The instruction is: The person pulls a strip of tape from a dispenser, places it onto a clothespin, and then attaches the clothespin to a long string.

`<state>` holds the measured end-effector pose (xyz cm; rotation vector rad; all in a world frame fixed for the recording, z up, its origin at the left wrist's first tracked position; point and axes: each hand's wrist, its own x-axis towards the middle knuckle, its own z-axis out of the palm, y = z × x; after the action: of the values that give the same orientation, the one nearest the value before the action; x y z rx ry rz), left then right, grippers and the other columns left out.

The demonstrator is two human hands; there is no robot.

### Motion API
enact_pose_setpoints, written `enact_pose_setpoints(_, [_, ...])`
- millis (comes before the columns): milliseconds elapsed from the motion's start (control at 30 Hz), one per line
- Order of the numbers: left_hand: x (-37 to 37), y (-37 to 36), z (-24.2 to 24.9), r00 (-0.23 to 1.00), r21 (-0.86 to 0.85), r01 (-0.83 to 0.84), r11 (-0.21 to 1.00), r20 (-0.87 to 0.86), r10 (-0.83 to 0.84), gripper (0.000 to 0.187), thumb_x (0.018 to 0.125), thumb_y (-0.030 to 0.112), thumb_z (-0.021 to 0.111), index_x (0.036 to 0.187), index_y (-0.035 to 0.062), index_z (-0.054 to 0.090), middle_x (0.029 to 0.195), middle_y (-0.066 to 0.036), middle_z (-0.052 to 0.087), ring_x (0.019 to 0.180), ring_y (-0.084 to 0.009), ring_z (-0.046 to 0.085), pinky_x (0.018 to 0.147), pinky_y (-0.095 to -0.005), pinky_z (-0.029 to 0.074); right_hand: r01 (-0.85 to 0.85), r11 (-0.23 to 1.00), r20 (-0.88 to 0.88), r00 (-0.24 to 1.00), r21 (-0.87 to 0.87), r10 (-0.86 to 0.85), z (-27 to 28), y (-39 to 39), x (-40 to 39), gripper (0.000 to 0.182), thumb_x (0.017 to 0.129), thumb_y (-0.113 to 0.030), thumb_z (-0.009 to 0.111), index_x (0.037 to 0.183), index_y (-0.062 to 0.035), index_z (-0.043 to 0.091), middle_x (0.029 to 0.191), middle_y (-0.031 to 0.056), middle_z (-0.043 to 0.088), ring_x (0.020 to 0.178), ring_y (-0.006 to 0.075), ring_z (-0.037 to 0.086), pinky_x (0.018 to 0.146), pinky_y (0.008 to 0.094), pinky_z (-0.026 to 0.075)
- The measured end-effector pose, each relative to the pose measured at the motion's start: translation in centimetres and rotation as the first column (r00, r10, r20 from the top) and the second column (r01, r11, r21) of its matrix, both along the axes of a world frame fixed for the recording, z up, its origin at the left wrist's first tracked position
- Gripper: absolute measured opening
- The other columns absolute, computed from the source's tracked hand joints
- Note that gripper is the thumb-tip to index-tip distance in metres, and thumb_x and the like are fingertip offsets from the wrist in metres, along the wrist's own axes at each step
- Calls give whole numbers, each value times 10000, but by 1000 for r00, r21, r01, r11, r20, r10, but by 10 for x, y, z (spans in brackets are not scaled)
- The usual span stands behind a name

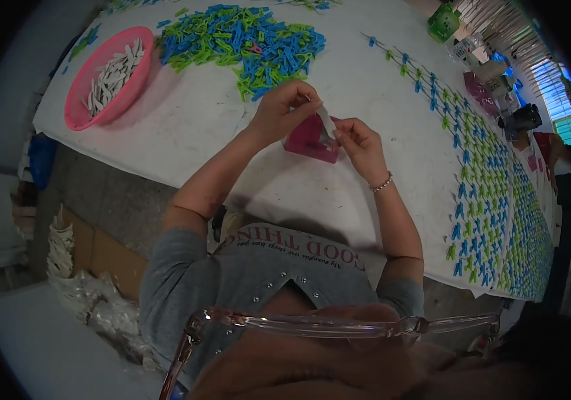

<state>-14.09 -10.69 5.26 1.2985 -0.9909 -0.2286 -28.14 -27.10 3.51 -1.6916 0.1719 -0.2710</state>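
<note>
My left hand (287, 110) pinches the upper end of a thin whitish strip (326, 121), thumb against fingers. At its lower end, the fingers of my right hand (363, 145) are closed on the same strip. Its exact kind is hard to make out. Just below and behind the strip, a magenta block-like holder (312, 148) stands on the white-covered table (199, 143), partly hidden by my hands. Beyond my left hand lies a heap of blue and green clothespins (252, 43).
At the left, a pink basin (140, 73) holds several long whitish pieces. Rows of blue and green clothespins (479, 193) cover the table's right side. A green container (443, 23) stands at the far right. Clear plastic wrapping (109, 310) lies below the left edge.
</note>
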Motion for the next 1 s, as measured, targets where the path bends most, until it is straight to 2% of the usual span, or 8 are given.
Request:
enact_pose_setpoints(67, [1, -1, -1, 1000, -8, 0, 1000, 24, 0, 77, 858, 66, 655, 896, 51, 590, 819, -11, 595, 774, -85, 598, 679, -229, 507, 66, 952, 54, 997, -297, -52, 5, -4, -2, 128, 892, -24, 590, 1016, 6, 606, 888, 31, 648, 751, 87, 601, 696, 230, 496])
enact_pose_setpoints(133, [2, -2, -1, 966, 58, -23, 998, 258, 7, 90, 858, 8, 637, 919, 36, 577, 925, -52, 591, 785, -96, 583, 684, -222, 501, 108, 906, 100, 992, -409, -74, 6, -4, -2, 141, 874, -13, 599, 1014, -7, 613, 883, 40, 646, 753, 105, 603, 695, 238, 497])
enact_pose_setpoints(267, [2, -2, -9, 931, 99, -68, 993, 365, 28, 99, 843, 23, 651, 929, 45, 608, 913, -55, 600, 785, -129, 600, 672, -240, 503, 236, 735, 296, 954, -636, -50, -14, -9, 6, 184, 820, 4, 630, 998, -43, 628, 853, 73, 624, 753, 176, 597, 688, 274, 492])
enact_pose_setpoints(367, [2, 3, -12, 867, 111, -139, 984, 495, 67, 116, 826, 40, 662, 937, 49, 633, 883, -48, 609, 780, -153, 608, 659, -257, 497, 230, 739, 302, 953, -633, -39, -19, -5, 10, 151, 799, 0, 624, 945, -40, 634, 851, 96, 624, 780, 255, 576, 670, 344, 479])
enact_pose_setpoints(567, [1, 17, -20, 853, 118, -165, 979, 515, 82, 137, 799, 44, 673, 931, 68, 648, 839, -39, 616, 767, -182, 605, 661, -282, 489, 217, 683, 320, 947, -697, 26, -23, 0, 11, 171, 764, 23, 623, 919, -48, 634, 849, 88, 621, 795, 266, 568, 684, 353, 475])
enact_pose_setpoints(667, [0, 18, -26, 891, 231, -182, 956, 450, 62, 101, 807, 73, 671, 903, 71, 641, 823, -40, 607, 747, -189, 587, 656, -297, 473, 236, 604, 340, 938, -761, 62, -21, -6, 6, 203, 732, 29, 628, 918, -52, 637, 841, 79, 615, 793, 265, 562, 699, 352, 467])
enact_pose_setpoints(733, [3, 12, -35, 886, 301, -186, 935, 462, 28, 79, 815, 151, 666, 838, 90, 622, 804, -38, 602, 742, -231, 581, 654, -344, 477, 237, 587, 333, 941, -774, 58, -25, -11, 0, 213, 722, 29, 629, 918, -53, 638, 836, 74, 611, 789, 263, 559, 703, 351, 464])
enact_pose_setpoints(1000, [3, -20, -46, 864, 324, -99, 941, 497, -80, 96, 773, 157, 663, 787, 79, 608, 797, -59, 601, 812, -269, 577, 727, -386, 452, 315, 486, 358, 934, -815, -6, -12, -24, -17, 237, 694, 30, 628, 914, -54, 643, 838, 67, 605, 777, 256, 548, 701, 346, 460])
